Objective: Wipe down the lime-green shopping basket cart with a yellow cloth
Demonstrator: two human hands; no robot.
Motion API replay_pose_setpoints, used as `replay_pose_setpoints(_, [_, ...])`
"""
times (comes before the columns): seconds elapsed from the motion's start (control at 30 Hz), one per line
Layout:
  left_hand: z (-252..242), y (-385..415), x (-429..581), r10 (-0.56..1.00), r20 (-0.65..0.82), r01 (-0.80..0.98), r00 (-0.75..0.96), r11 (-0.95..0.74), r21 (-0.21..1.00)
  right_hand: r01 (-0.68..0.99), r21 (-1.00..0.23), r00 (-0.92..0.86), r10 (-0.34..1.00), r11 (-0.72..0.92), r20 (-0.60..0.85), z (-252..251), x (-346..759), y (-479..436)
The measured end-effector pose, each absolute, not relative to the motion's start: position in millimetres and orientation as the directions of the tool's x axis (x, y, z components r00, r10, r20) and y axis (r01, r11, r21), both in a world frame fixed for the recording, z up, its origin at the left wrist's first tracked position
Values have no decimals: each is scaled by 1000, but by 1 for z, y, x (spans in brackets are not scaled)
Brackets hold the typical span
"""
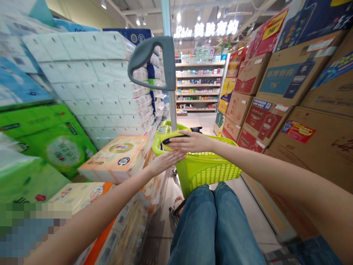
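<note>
Just ahead of the person's jeans [215, 224], the lime-green mesh basket [209, 173] sits at the foot of a grey pole [171, 110], which carries a grey handle [153, 60] above it. The right hand [191, 142] lies across the basket's black grip [174, 137], with its fingers spread over it; whether it is clamped there, I cannot tell. The left hand [167, 162] is flat and open, just beside the right hand and apart from it, above the basket's rim. To the left stand white tissue packs [93, 81], green packs [46, 140] and an orange-and-white pack [113, 158], close to the left forearm. Cardboard cartons [311, 147] are stacked to the right. Farther down the aisle are shelves [198, 84] of boxed goods under a lit sign [206, 29]. A sandalled foot [178, 206] shows beside the knees.
</note>
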State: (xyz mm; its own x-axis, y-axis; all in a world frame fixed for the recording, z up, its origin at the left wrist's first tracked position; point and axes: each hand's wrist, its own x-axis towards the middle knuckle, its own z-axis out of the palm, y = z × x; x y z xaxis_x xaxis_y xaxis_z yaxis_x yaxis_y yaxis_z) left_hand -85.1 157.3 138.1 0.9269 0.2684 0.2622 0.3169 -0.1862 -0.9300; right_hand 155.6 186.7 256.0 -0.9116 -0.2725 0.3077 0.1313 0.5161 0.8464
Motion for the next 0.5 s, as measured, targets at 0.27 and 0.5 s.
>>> replay_pose_setpoints(0.27, [144, 153, -82, 251, 278, 326, 927, -175, -929, 300, 697, -755, -284, 651, 590, 350, 155, 204])
replay_pose_setpoints(0.5, [141, 158, -83, 230, 289, 332, 929, -179, -926, 162, 856, -892, -298, 492, 340, 271, 152, 191])
